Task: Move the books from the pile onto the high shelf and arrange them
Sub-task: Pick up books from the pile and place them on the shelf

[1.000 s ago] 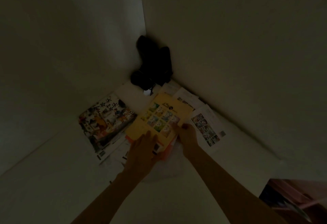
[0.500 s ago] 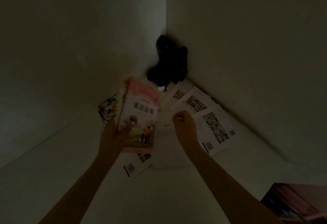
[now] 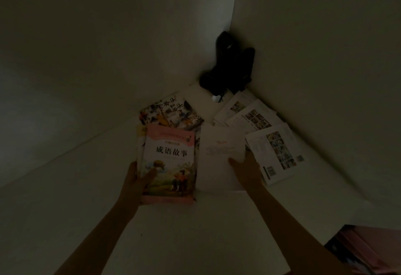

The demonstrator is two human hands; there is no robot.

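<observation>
In a dim white shelf (image 3: pixel 65 220) corner, the left hand (image 3: pixel 135 182) grips a glossy pink book (image 3: pixel 171 161), thumb curled over its illustrated cover, with another thin book held just behind it. Beyond lies a flat comic book (image 3: pixel 171 114) with a busy, colourful cover. To its right, the right hand (image 3: pixel 247 171) rests on a plain white book (image 3: pixel 219 155); whether the fingers pinch it cannot be told. Further right, white books (image 3: pixel 275 153) with small photo grids fan out flat along the wall. A black, lumpy object (image 3: pixel 230 68) stands in the corner.
</observation>
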